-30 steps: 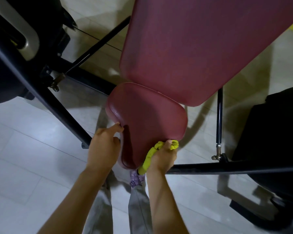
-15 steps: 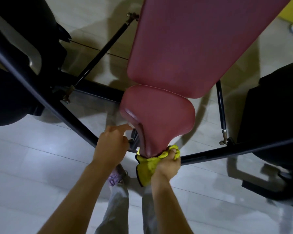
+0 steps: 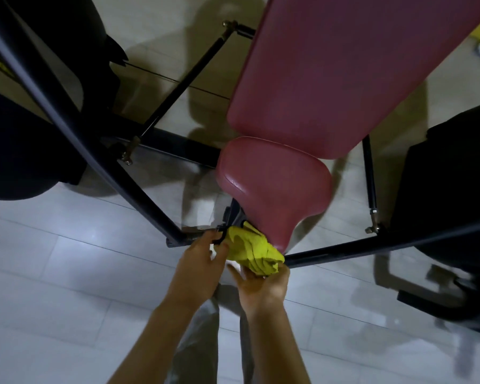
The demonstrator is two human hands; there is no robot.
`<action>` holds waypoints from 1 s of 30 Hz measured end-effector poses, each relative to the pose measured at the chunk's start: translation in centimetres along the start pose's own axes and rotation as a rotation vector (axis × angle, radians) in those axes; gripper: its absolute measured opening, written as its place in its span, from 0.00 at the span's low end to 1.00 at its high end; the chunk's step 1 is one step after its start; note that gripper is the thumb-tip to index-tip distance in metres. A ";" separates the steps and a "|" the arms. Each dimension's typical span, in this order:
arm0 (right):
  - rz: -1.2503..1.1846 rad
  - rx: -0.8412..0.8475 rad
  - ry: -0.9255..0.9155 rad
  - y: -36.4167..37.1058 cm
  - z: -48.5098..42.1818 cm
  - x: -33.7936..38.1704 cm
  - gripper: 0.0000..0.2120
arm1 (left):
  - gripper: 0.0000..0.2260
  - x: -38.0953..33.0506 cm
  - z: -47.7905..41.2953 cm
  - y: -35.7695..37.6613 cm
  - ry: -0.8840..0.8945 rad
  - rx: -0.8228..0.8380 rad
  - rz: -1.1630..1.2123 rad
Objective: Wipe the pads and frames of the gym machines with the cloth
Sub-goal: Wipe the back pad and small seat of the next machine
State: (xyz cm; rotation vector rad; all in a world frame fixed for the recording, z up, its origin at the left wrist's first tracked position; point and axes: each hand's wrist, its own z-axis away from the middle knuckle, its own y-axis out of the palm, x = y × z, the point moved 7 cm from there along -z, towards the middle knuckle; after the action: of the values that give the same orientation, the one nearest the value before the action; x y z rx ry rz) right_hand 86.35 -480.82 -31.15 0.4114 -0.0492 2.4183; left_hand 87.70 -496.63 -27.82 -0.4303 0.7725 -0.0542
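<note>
Down at the narrow front tip of the red seat pad [image 3: 275, 184], the yellow-green cloth [image 3: 251, 249] sits bunched in a loose wad, touching the pad's lower edge and just above the spot where 2 black frame bars meet.

The right hand [image 3: 261, 285] is under the cloth with its palm turned up. Its grip is half spread: the fingers [image 3: 234, 270] reach out fairly straight beneath the wad, and the thumb side curls up round the cloth's right edge.

The left hand [image 3: 203, 261] is just beside it, back of the hand up, with its fingertips at the cloth's left edge, where a dark trim shows. Motion blur hides whether that grip pinches the cloth or only touches it.

Behind the seat pad, the long red back pad [image 3: 358, 73] slopes up toward the top right, with a narrow gap between the 2 pads.

One black frame bar [image 3: 94, 151] runs diagonally from the upper left down to the joint under the seat. The other frame bar [image 3: 372, 243] leads off to the right. A thin black strut [image 3: 369, 176] stands beside the seat pad on the right.

Pale floor tiles [image 3: 67, 273] lie below everything, and grey trouser legs [image 3: 200, 342] show between the forearms.
</note>
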 end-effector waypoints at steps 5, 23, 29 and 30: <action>0.455 0.010 0.020 -3.7 1.3 2.0 0.15 | 0.19 0.7 -0.5 6.0 -0.065 0.128 0.308; 1.496 0.152 -1.233 6.3 -2.9 17.4 0.18 | 0.23 -1.9 0.2 13.5 -0.171 -0.635 0.604; 1.849 0.183 -1.145 9.6 -7.1 16.9 0.31 | 0.22 -2.8 0.3 13.1 -0.178 -0.656 0.585; 1.852 0.183 -1.150 9.5 -7.1 17.1 0.33 | 0.21 -3.0 -0.6 12.2 -0.145 -0.630 0.544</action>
State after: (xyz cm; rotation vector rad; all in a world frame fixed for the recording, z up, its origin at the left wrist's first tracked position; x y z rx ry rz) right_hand 65.99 -476.57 -31.94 2.7145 -1.1345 3.1892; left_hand 83.80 -485.15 -31.01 -0.7941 0.7315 0.7384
